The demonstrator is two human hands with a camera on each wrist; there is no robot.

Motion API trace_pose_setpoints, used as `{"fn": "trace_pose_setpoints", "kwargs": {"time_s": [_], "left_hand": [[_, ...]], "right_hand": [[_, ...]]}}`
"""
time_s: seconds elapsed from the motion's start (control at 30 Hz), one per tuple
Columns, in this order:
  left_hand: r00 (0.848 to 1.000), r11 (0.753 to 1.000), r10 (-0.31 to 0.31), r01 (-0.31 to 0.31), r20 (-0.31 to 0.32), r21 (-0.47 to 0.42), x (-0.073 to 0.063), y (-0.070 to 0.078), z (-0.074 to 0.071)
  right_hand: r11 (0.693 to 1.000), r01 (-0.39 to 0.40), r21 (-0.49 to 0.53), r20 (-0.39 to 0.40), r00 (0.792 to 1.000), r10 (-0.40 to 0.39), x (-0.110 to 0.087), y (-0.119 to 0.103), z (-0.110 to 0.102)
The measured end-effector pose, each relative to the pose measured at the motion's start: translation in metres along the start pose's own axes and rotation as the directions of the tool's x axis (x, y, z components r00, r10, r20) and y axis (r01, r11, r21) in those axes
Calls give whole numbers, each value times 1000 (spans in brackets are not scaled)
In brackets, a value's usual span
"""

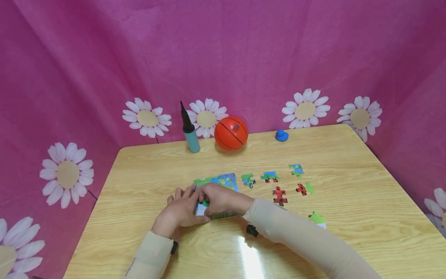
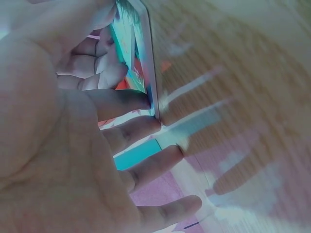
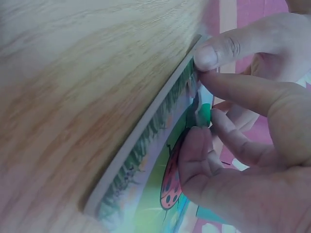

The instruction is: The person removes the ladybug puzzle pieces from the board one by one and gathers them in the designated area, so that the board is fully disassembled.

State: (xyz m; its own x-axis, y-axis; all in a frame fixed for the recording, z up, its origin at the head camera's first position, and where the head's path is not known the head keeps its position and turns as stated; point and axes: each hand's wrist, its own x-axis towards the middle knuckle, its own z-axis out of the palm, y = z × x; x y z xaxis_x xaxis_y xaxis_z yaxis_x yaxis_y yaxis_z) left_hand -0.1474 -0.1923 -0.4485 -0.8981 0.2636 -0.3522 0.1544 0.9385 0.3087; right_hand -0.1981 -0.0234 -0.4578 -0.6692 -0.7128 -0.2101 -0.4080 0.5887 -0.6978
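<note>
A puzzle board point(image 1: 226, 180) with a printed ladybird picture lies at the front middle of the table, partly covered by both hands. Along its left side rests my left hand point(image 1: 181, 211), fingers spread and fairly straight. In the right wrist view its thumb presses the board's corner. My right hand point(image 1: 217, 197) reaches across the board and pinches a small puzzle piece point(image 3: 206, 114) with a green patch, low over the board's left part. Fingers hide most of that piece, so whether it is seated cannot be told. Seen from the left wrist, several fingertips point(image 2: 146, 99) touch the board's edge.
Loose puzzle pieces lie right of the board, among them a red one point(image 1: 280, 196), a blue-and-red one point(image 1: 270, 176) and a green-and-white one point(image 1: 317, 219). Farther back stand a hand pump point(image 1: 192, 140), an orange ball point(image 1: 231, 133) and a blue rubber duck point(image 1: 281, 135).
</note>
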Motion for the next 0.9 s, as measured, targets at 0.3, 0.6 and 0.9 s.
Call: {"fn": "trace_pose_setpoints", "kwargs": {"time_s": [0.3, 0.6, 0.9], "left_hand": [[1000, 1000, -13, 12, 20, 3, 0, 1, 0], [1000, 1000, -21, 21, 18, -10, -1, 2, -2], [999, 999, -48, 48, 18, -9, 1, 4, 0]], "right_hand": [[997, 26, 79, -28, 999, -24, -11, 9, -11], [978, 186, 94, -5, 983, -186, -30, 24, -31], [975, 181, 127, 234, 950, -206, -81, 46, -59]]}}
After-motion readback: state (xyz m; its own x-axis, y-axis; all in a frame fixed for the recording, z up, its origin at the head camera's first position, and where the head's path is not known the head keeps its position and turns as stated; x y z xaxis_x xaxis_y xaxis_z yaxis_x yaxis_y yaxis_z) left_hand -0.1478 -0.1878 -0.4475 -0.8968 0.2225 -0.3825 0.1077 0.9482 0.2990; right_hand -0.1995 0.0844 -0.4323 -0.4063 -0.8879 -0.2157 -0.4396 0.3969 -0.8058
